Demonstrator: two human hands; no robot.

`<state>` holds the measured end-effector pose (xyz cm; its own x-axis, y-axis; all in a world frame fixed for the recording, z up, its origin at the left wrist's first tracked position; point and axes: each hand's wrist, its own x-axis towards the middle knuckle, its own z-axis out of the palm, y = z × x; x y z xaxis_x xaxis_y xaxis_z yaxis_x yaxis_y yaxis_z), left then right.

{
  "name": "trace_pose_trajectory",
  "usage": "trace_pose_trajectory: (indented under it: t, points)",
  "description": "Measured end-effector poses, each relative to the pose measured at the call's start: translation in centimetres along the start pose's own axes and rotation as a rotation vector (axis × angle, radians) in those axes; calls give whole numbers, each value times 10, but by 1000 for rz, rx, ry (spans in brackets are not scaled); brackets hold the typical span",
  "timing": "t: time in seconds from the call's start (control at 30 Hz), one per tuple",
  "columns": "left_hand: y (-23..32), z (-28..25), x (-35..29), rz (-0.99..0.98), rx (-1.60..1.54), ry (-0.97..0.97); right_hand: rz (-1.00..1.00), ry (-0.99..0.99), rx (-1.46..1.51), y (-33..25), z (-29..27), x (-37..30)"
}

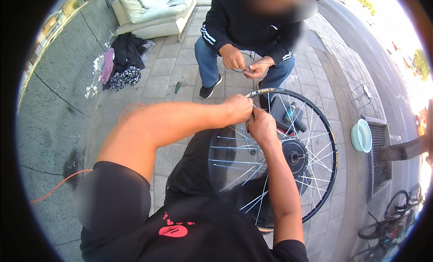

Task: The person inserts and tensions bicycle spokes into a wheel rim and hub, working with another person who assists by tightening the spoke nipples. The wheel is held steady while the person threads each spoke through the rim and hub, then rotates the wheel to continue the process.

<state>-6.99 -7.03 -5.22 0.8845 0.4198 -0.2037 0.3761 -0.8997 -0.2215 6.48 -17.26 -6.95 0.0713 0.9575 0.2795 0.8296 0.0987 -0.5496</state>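
A bicycle wheel [335,145] with a black rim stands tilted in front of me. Bright spokes [239,148] fan out from its dark, wide hub [295,156]; on the left side several spoke ends show, while the rim there is hard to make out. My left hand [238,109] is closed at the upper left of the rim, fingers curled. Close against it, my right hand [263,126] is closed too, its thumb and fingers pinched together just inside the rim. Whatever lies between the fingers of either hand is hidden.
Opposite me a person [252,36] squats, both hands on a thin wire-like piece. Behind the wheel lies a teal-and-black power tool [292,117]. A green-handled screwdriver [177,87], pale green basin [361,136], drain grate [380,149], orange cord [61,184], clothes [127,54] and sofa [153,18] stand around.
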Motion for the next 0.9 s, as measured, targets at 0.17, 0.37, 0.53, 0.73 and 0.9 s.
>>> trace_pose_trajectory:
  t: [0.17,0.37,0.53,0.73,0.9]
  points:
    - [-3,3,-1,40,37,61,6,32,23,-1,-1,0]
    - [-9,-12,-13,161,146,15,-2,29,48,0,-1,0]
    - [-3,-37,-15,104,43,-74,-17,50,53,5,3,-1]
    - [0,-18,0,82,5,-81,-8,39,39,2,-1,-2]
    - [-3,-13,2,88,22,-86,10,22,48,4,2,-1]
